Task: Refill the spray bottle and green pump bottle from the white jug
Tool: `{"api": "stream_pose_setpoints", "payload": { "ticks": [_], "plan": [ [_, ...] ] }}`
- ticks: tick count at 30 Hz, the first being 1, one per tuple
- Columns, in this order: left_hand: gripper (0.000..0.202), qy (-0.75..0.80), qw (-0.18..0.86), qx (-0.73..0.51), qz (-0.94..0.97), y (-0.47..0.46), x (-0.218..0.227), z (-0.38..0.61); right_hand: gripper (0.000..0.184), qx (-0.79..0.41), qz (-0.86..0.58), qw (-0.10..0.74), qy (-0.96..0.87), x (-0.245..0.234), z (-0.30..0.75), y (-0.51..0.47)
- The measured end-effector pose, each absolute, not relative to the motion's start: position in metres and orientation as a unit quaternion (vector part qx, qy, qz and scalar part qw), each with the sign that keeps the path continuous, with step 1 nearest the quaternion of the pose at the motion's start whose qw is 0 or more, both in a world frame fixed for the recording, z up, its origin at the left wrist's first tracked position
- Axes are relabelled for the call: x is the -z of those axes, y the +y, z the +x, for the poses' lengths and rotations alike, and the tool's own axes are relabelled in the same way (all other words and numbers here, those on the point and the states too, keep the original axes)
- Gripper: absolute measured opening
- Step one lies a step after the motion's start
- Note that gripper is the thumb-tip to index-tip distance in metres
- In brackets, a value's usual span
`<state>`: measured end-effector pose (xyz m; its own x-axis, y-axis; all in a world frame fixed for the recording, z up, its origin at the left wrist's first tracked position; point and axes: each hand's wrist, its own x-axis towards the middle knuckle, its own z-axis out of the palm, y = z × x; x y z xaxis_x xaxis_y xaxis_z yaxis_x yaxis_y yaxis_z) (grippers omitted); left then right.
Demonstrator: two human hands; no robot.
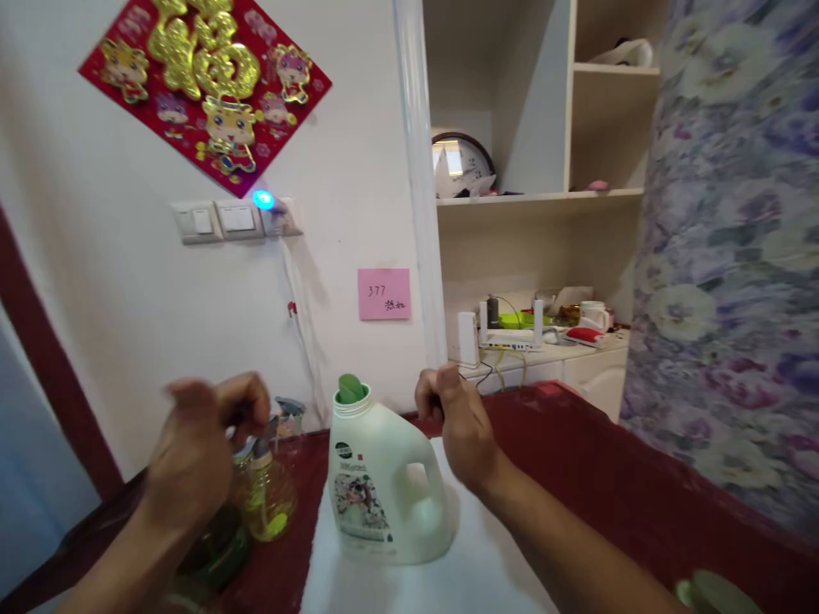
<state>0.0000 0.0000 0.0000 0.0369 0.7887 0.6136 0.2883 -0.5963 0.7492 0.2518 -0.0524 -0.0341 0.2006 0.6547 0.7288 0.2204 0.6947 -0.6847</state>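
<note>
A white detergent jug (384, 486) with a handle and an open green-lined mouth stands on a white cloth (473, 571) on a dark red table. My left hand (198, 443) is curled around the top of a clear spray bottle (269, 495) holding yellowish liquid, to the left of the jug. My right hand (457, 426) hovers just right of the jug's neck, fingers closed; whether it holds anything small is unclear.
The dark red table (576, 460) meets a white wall with switches (217, 220) and a pink note (384, 293). A second bottle (214, 546) sits near my left forearm. Shelves with a clock, router and cups stand behind; a floral curtain (729, 256) hangs at right.
</note>
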Motion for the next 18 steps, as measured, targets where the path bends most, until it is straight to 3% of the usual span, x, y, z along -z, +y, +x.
{"api": "stream_pose_setpoints", "payload": {
  "ticks": [2, 4, 8, 10, 13, 18],
  "plan": [
    [0.069, 0.386, 0.153, -0.495, 0.764, 0.025, -0.021, 0.011, 0.070, -0.165, -0.392, 0.680, -0.598, 0.031, 0.258, -0.026],
    [0.070, 0.407, 0.092, -0.415, 0.808, 0.052, -0.033, 0.025, 0.072, -0.175, -0.437, 0.657, -0.589, 0.031, 0.265, 0.001],
    [0.077, 0.477, 0.095, -0.344, 0.803, 0.102, -0.032, 0.052, 0.071, -0.215, -0.546, 0.584, -0.561, 0.039, 0.280, 0.050],
    [0.078, 0.505, 0.104, -0.307, 0.800, 0.121, -0.024, 0.062, 0.062, -0.238, -0.594, 0.543, -0.544, 0.045, 0.286, 0.070],
    [0.068, 0.540, 0.115, -0.268, 0.789, 0.140, -0.015, 0.073, 0.045, -0.261, -0.637, 0.497, -0.529, 0.050, 0.292, 0.089],
    [0.047, 0.559, 0.134, -0.244, 0.781, 0.154, -0.012, 0.082, 0.039, -0.271, -0.658, 0.463, -0.529, 0.051, 0.295, 0.100]
  ]
}}
